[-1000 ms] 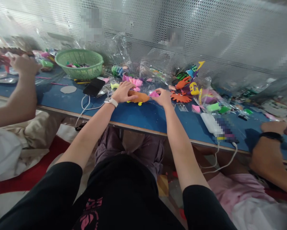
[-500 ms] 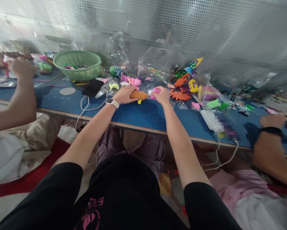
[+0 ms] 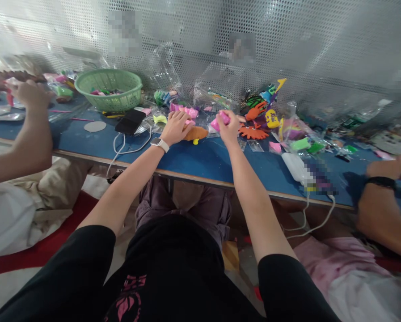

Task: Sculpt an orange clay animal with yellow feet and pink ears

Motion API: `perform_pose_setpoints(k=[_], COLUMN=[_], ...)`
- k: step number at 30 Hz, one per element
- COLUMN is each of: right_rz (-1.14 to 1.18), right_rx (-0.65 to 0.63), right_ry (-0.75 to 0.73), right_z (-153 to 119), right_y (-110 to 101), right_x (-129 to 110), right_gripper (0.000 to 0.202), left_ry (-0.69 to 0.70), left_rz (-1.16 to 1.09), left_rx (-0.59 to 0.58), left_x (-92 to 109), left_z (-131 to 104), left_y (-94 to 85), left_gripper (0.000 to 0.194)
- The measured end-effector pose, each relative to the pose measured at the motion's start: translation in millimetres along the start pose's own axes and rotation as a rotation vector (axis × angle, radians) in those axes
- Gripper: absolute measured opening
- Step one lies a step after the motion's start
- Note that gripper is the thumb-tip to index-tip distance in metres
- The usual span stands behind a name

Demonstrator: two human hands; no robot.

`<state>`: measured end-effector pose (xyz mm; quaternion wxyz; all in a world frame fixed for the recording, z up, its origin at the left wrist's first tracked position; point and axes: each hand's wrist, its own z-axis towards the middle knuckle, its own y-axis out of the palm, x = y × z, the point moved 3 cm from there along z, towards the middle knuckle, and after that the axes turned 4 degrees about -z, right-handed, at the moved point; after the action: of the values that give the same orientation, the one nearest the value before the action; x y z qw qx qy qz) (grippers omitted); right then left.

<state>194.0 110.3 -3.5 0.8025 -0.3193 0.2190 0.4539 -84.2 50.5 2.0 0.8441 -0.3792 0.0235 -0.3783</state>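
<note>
1. Two things are in hand: a brown toy (image 3: 199, 133) and a pink lump (image 3: 221, 120). The toy lies on the table (image 3: 200, 163) at the left fingertips; the lump is between the right fingers.
2. Left hand (image 3: 175, 128): fingers bent over the toy's left end. Whether they grip or only rest cannot be told. Right hand (image 3: 230, 127): fingers closed on the lump.
3. Step in hand (judgement): steady the toy on the left; handle the lump on the right.
4. Next move (judgement): it calls for light finger pressure, as both items look soft.
5. Open room: bare table lies on the near side of both sets of fingers, as far as the front edge (image 3: 200, 180).
6. Limits: pink pieces (image 3: 191, 112) lie just beyond the left fingers, an orange crab (image 3: 253, 132) near the right fingers' outer side. A phone (image 3: 131, 121) lies left of the left fingers.
</note>
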Motion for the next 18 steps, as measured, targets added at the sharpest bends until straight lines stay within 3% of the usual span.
perform_pose_setpoints(k=[3, 7, 11, 18], right_rz=[0.258, 0.452, 0.409, 0.224], right_rx=[0.017, -0.17, -0.28, -0.281], right_ry=[0.085, 0.106, 0.07, -0.038], right_z=[1, -8, -19, -24], right_y=[9, 26, 32, 25], right_x=[-11, -28, -40, -55], right_gripper=[0.083, 0.091, 0.092, 0.087], left_ry=[0.023, 0.051, 0.002, -0.027], left_rz=[0.038, 0.04, 0.013, -0.005], left_rx=[0.076, 0.104, 0.101, 0.124], left_x=[8, 15, 10, 5], left_z=[-1, 1, 3, 3], left_y=[5.7, 15.2, 18.6, 21.6], left_gripper=[0.04, 0.05, 0.049, 0.043])
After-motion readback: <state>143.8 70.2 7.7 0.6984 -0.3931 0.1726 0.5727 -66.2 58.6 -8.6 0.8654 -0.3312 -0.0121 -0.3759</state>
